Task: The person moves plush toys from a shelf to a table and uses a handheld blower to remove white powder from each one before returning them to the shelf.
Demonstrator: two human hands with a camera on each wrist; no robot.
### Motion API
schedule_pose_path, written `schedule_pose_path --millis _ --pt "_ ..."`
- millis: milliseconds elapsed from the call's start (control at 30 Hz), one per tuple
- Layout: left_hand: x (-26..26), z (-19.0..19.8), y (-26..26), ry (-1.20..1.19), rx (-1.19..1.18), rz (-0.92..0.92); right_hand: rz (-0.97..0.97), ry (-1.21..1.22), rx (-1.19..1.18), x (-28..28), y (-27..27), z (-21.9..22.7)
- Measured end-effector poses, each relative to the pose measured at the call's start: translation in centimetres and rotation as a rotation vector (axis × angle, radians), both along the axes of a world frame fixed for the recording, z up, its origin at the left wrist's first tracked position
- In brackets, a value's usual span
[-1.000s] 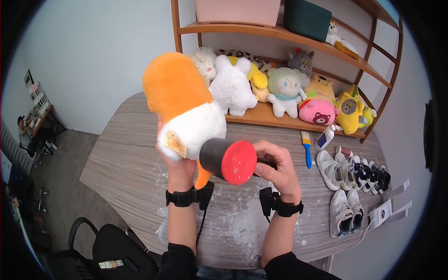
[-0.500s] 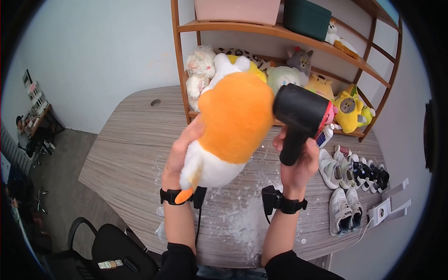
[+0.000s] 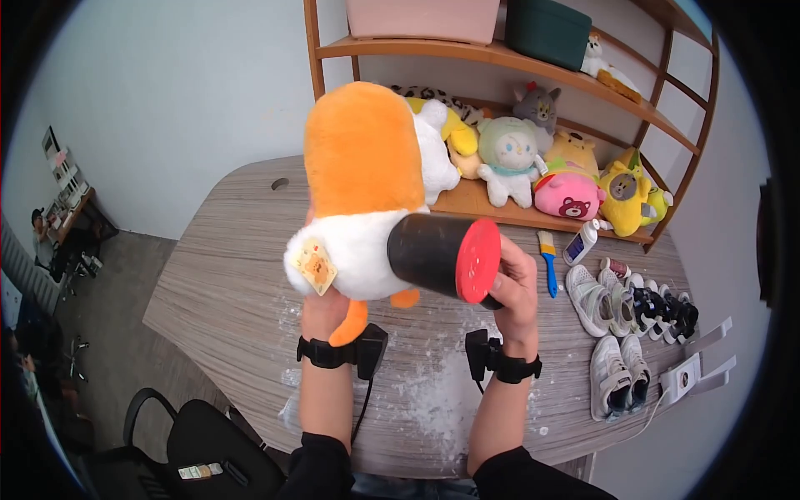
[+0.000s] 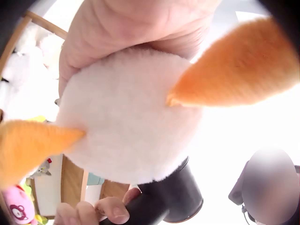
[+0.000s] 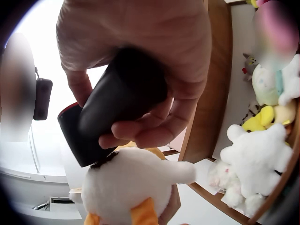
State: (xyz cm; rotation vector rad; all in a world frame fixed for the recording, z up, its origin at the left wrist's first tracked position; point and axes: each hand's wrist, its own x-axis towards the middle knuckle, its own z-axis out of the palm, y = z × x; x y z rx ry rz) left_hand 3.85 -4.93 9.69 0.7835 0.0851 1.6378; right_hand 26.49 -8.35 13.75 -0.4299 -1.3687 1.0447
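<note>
My left hand [image 3: 323,310] grips an orange and white plush toy [image 3: 364,154] from behind and below, lifted over the table; most of the fingers are hidden behind it. The toy has orange feet [image 4: 239,68] and a paper tag [image 3: 314,267] on its white part. In my right hand [image 3: 518,292] is a black hair dryer [image 3: 429,252] with a red back end, held by its handle. Its barrel points left, and the front end is right at the toy's white fur in the right wrist view. Curled fingers [image 5: 161,131] wrap the handle there.
Plush toys crowd the wooden shelf [image 3: 462,200] behind the table [image 3: 225,242]. To the right are a blue-handled brush [image 3: 547,265], a white bottle [image 3: 581,243] and several shoes [image 3: 612,375]. White flakes [image 3: 433,400] litter the table in front. A black chair [image 3: 212,450] stands at lower left.
The toy swung right and tilted, then came back left and more upright. The hair dryer rose and turned handle-down, then dropped lower with its red end facing me again. Both stay in hand.
</note>
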Motion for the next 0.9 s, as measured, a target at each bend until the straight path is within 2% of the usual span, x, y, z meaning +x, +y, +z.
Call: schedule_pose_path --millis 133,267,367,467,567,733,833,900 --pt "-0.6 -0.7 0.2 -0.233 -0.097 -0.149 0.052 -0.153 0.023 1.2 -0.1 0.0" --pt "-0.1 -0.5 0.5 -0.169 -0.088 -0.080 0.033 -0.346 0.111 1.6 -0.6 1.2" --pt "0.0 -1.1 0.3 -0.098 -0.066 -0.041 0.092 -0.385 0.151 2.1 -0.4 1.2" --pt "-0.3 -2.0 -0.1 -0.028 -0.049 -0.007 0.044 -0.062 -0.002 2.3 -0.7 -0.4" --pt "-0.9 -2.6 -0.4 0.033 -0.031 0.030 -0.161 0.209 -0.004 1.3 -0.8 -0.3" --pt "-1.5 -1.9 -0.6 0.150 -0.011 0.060 -0.231 0.200 0.041 2.5 0.1 -0.4" --pt "-1.2 -1.2 -0.6 0.273 -0.029 0.038 -0.212 0.372 -0.002 3.0 0.4 -0.7" --pt "-0.9 -0.9 -0.5 0.353 -0.039 0.019 -0.227 0.394 -0.005 2.8 0.3 -0.2"
